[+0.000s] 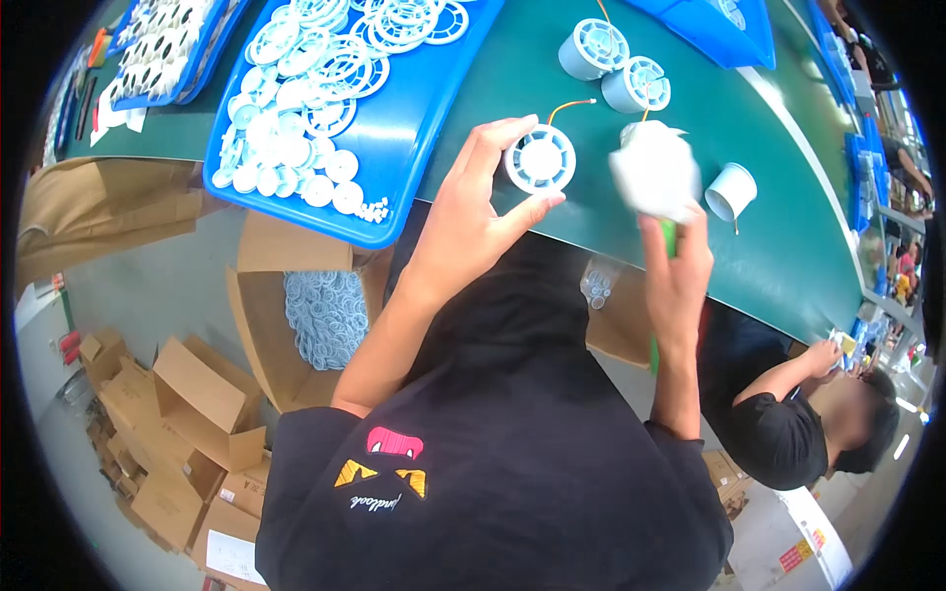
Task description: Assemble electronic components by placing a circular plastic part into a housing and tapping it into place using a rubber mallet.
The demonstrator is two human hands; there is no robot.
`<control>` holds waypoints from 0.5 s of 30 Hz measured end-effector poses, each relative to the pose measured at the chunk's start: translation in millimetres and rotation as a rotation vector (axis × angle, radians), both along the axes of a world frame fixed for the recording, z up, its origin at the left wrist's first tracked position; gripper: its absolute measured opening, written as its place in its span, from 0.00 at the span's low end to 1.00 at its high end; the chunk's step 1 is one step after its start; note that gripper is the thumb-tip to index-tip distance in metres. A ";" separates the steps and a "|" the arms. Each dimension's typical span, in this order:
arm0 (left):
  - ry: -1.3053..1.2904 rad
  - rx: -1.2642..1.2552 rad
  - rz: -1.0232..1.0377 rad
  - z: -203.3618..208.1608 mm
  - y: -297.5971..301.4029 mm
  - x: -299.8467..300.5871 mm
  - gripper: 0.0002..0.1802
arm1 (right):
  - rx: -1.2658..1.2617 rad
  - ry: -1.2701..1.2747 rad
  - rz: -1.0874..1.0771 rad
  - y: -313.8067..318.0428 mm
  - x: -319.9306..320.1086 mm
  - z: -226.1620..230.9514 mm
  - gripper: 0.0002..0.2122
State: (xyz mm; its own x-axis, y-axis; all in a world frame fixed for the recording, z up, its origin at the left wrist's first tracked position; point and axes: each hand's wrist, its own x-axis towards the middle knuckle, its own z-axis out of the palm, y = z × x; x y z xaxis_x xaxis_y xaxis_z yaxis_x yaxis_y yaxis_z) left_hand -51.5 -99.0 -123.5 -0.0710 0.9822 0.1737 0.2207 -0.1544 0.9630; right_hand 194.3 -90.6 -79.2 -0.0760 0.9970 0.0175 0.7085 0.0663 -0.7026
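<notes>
My left hand [465, 212] steadies a white round slotted housing [540, 160] on the table, fingers along its upper left rim and thumb below. A short orange wire [572, 103] sticks out from its top. My right hand [680, 271] grips the green handle of a tool with a bulky white head [655, 172]; the head is smeared by motion, so its exact kind is unclear. Just right of the tool lies a white cup-shaped part [731, 192], tipped on its side. Beyond it stand two more slotted housings, a farther one [593, 49] and a nearer one [637, 85].
A blue tray [384, 158] of white rings and discs overhangs the green table's [788, 241] near edge. Another blue bin [724, 30] stands at the far side. Below are cardboard boxes, one [266, 315] holding rings. A co-worker [788, 424] sits at the right.
</notes>
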 end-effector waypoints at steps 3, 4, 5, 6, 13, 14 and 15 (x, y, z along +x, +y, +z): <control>0.083 0.071 -0.019 2.2 4.6 -1.2 0.37 | -0.039 0.463 0.054 -19.7 2.4 22.6 0.16; 0.022 0.018 -0.036 3.3 4.0 -0.9 0.38 | -0.056 0.554 0.058 -23.9 -3.7 21.5 0.17; 0.021 0.021 -0.037 2.7 1.7 -1.6 0.38 | -0.072 0.643 0.063 -27.9 -6.7 17.6 0.18; 0.024 -0.003 -0.030 1.8 0.8 -2.0 0.39 | 0.033 0.128 0.222 -19.3 -10.1 12.9 0.19; 0.026 0.050 0.014 7.7 2.0 5.1 0.48 | -0.306 0.566 0.086 -5.3 -5.4 21.9 0.20; 0.027 0.048 0.029 1.6 -0.8 7.7 0.47 | -0.367 0.366 0.126 -4.9 -4.7 18.6 0.20; 0.023 0.051 0.022 -3.9 -0.2 8.6 0.47 | -0.420 0.424 0.022 -2.6 -8.5 30.6 0.19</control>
State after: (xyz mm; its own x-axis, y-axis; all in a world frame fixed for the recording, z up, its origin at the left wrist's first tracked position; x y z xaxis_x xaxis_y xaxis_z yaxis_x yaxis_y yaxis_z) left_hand -42.9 -99.2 -127.3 -0.0876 0.9703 0.2256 0.2462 -0.1983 0.9487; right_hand 185.8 -93.2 -48.6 -0.1690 0.9233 -0.3448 0.3619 -0.2673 -0.8931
